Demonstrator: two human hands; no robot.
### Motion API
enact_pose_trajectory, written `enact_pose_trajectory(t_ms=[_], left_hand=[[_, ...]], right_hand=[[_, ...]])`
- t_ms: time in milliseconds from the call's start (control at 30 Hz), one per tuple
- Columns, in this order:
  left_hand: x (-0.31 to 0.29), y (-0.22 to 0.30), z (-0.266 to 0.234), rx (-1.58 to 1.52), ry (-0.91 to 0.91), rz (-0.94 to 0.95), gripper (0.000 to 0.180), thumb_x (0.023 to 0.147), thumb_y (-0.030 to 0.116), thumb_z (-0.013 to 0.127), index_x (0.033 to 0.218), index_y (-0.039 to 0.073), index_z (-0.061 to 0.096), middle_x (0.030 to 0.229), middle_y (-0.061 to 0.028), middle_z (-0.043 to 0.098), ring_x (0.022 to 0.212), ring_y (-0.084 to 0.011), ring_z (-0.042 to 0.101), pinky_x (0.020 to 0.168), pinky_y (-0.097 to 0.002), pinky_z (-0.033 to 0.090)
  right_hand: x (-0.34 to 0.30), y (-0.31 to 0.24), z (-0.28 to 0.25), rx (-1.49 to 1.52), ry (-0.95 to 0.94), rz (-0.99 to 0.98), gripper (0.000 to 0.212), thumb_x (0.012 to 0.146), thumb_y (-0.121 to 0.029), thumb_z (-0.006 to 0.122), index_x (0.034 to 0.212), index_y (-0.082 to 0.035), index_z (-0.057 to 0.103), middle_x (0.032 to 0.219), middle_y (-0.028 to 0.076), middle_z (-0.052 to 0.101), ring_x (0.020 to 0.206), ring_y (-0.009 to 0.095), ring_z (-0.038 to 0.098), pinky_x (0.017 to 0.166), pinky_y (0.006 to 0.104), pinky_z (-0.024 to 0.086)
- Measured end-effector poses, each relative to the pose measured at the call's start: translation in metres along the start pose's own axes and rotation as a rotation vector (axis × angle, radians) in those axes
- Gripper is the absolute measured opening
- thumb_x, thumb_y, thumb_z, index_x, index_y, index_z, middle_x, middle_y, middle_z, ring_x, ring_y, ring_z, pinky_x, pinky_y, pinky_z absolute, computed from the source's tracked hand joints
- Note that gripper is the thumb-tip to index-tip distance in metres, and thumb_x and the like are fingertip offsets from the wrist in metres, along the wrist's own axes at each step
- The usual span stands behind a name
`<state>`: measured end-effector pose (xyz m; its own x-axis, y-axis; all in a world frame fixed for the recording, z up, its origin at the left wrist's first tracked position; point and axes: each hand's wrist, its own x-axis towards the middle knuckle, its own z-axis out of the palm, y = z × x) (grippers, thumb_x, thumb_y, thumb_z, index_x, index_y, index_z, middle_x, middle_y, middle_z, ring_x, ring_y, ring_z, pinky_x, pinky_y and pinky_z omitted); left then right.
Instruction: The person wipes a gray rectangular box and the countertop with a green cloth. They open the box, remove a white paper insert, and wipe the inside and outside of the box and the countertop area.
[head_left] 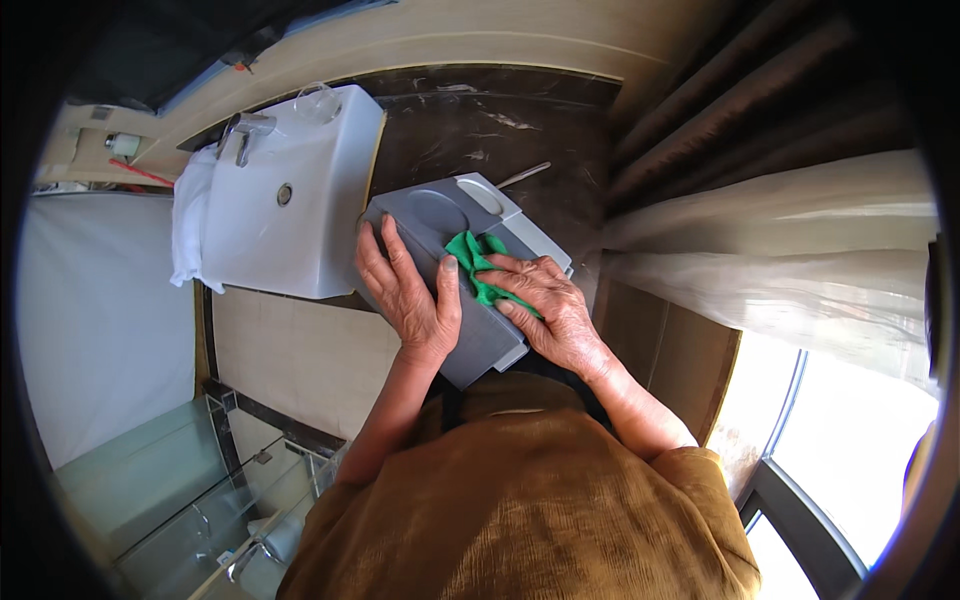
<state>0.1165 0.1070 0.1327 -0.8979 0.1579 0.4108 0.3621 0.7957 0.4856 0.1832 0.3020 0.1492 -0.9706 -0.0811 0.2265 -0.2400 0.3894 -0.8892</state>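
Observation:
A grey plastic box (475,345) with a round recess and a lighter grey strip along its far right side sits tilted at the counter's near edge, close to my body. My left hand (412,300) grips its left side, with the thumb lying on the top face and the fingers spread over the far left edge. Under the fingers of my right hand (556,312) is a bunched green cloth (466,254), pressed against the box's top. Part of the cloth is hidden beneath that hand.
Left of the box stands a white washbasin (340,210) with a chrome tap (247,128), a clear glass (318,103) and a white towel (192,215). A thin light stick (525,174) lies on the dark marbled counter (440,130). Curtains (780,210) hang at the right.

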Motion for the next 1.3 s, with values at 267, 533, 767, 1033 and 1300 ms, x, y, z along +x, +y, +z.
enact_pose_trajectory(t_ms=[267,533,767,1033,1300], left_hand=[[0.001,0.002,-0.002,-0.042,-0.021,0.019,0.093,0.096,0.054,0.066,0.161,-0.001,0.029,0.163,-0.0304,0.023,0.149,-0.0465,0.024,0.121,-0.0588,0.022],[-0.010,-0.009,-0.008,-0.154,0.038,-0.031,0.091,0.095,0.049,0.066,0.161,0.000,0.028,0.161,-0.0277,0.030,0.149,-0.0447,0.029,0.121,-0.0563,0.024],[-0.044,-0.022,-0.015,-0.197,0.057,-0.321,0.100,0.093,0.064,0.062,0.163,0.003,0.026,0.165,-0.0317,0.017,0.151,-0.0477,0.025,0.121,-0.0568,0.025],[-0.065,-0.021,-0.023,-0.384,0.025,-0.570,0.100,0.094,0.065,0.060,0.168,0.014,0.016,0.168,-0.0320,0.002,0.156,-0.0471,0.012,0.123,-0.0586,0.019],[-0.069,-0.047,-0.014,-0.518,-0.014,-0.456,0.092,0.098,0.055,0.059,0.168,0.012,0.015,0.169,-0.0310,0.001,0.157,-0.0447,0.009,0.124,-0.0565,0.015]], right_hand=[[0.003,0.081,0.014,-0.114,0.111,0.146,0.034,0.093,-0.009,0.071,0.126,-0.018,0.074,0.134,0.009,0.070,0.120,0.028,0.065,0.099,0.0372,0.050],[0.003,0.129,0.023,-0.245,0.095,0.196,0.035,0.098,-0.018,0.066,0.133,-0.021,0.068,0.142,0.005,0.065,0.128,0.030,0.059,0.106,0.0417,0.045],[0.000,0.118,0.028,-0.377,-0.003,0.293,0.046,0.100,-0.034,0.063,0.144,-0.024,0.058,0.152,0.004,0.055,0.134,0.034,0.054,0.110,0.0480,0.044],[0.004,0.120,0.025,-0.225,-0.059,0.367,0.059,0.097,-0.048,0.066,0.148,-0.022,0.052,0.154,0.015,0.050,0.131,0.039,0.057,0.108,0.0474,0.049],[-0.010,0.109,0.028,-0.244,0.096,0.443,0.059,0.091,-0.041,0.073,0.144,-0.020,0.055,0.125,0.016,0.064,0.118,0.040,0.062,0.100,0.0494,0.050]])
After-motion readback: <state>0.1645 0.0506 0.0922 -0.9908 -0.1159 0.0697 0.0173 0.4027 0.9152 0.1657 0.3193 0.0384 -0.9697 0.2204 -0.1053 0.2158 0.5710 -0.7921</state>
